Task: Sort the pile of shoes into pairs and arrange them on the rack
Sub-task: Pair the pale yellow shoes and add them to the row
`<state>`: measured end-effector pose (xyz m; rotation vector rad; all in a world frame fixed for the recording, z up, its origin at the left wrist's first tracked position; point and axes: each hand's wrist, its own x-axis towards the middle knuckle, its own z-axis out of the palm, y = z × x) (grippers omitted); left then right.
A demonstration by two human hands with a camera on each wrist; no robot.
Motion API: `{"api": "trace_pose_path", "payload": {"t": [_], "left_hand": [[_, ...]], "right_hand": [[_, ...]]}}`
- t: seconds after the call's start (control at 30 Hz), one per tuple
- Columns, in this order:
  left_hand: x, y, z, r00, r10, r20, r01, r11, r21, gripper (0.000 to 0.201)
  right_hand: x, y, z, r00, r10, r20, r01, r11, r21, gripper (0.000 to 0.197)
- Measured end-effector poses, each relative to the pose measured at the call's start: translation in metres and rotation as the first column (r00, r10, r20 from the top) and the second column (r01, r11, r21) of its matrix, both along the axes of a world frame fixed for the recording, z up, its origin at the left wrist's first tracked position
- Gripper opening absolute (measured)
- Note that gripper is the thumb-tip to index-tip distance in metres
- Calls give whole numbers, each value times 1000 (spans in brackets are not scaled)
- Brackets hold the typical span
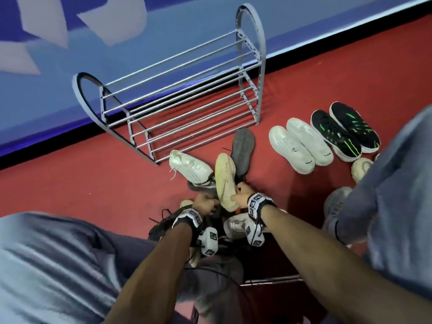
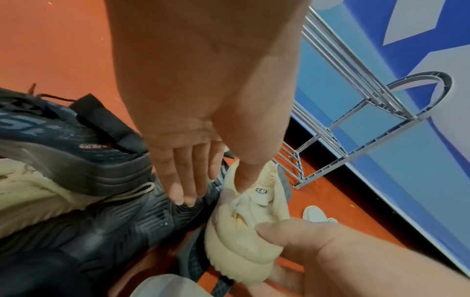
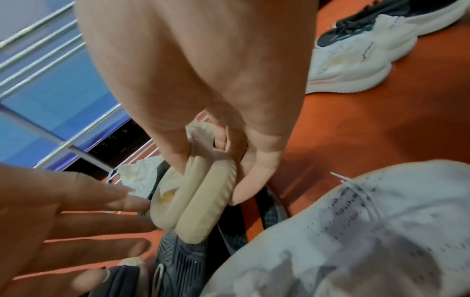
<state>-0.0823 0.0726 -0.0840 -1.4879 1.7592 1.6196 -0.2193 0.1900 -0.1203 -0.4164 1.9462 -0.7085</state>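
In the head view my right hand grips the heel of a cream shoe on top of the pile, thumb inside the collar. My left hand lies beside it with straight fingers over a dark grey shoe; its thumb touches the cream shoe's collar. The grey rack stands bare against the blue wall. A white pair and a black-and-green pair are set side by side on the red floor to the right.
The pile also holds a white laced shoe, a sole-up grey shoe, a black shoe and a white mesh shoe. Another cream shoe lies by my right knee. Knees flank the pile.
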Motion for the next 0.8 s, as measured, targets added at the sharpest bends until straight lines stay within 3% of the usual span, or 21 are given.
{"api": "trace_pose_path", "payload": {"t": [0.07, 0.13, 0.2, 0.27, 0.33, 0.4, 0.47, 0.57, 0.63, 0.7, 0.8], "left_hand": [[-4, 0, -4, 999, 41, -34, -40, 999, 27, 24], [-6, 2, -6, 996, 61, -69, -58, 998, 39, 27], [-9, 3, -14, 992, 86, -97, -83, 996, 37, 26], [-13, 2, -28, 990, 80, -117, -79, 997, 7, 43], [-15, -5, -69, 993, 30, -116, -36, 998, -48, 66], [-21, -9, -72, 993, -73, -98, 61, 990, -124, 61], [-31, -5, -33, 971, -226, -77, 210, 962, -175, 45], [-42, -7, -12, 928, -364, -80, 344, 920, -187, 39], [-41, -16, -12, 919, -380, -103, 365, 921, -137, 47], [-29, -26, -14, 934, -348, -85, 339, 935, -99, 53], [1, -43, -8, 966, -218, 138, 251, 917, -308, 34]], "right_hand": [[4, 3, -8, 988, -98, 120, 101, 995, -25, 40], [7, 7, -17, 921, -221, 322, 244, 969, -30, 55], [7, 14, -20, 860, -278, 429, 332, 942, -54, 60], [3, 22, -24, 827, -282, 486, 357, 932, -65, 62], [-2, 25, -26, 822, -277, 497, 359, 930, -76, 66], [-10, 18, -29, 879, -272, 392, 324, 944, -71, 67], [-17, 6, -23, 937, -242, 253, 269, 960, -78, 67], [-27, -12, -12, 953, -285, 100, 296, 947, -126, 52], [-32, -20, -13, 965, -263, -15, 259, 958, -123, 42], [-30, -25, -19, 988, -129, -86, 123, 989, -78, 42], [-16, -29, -31, 991, 53, -123, -53, 999, 0, 41]]}}
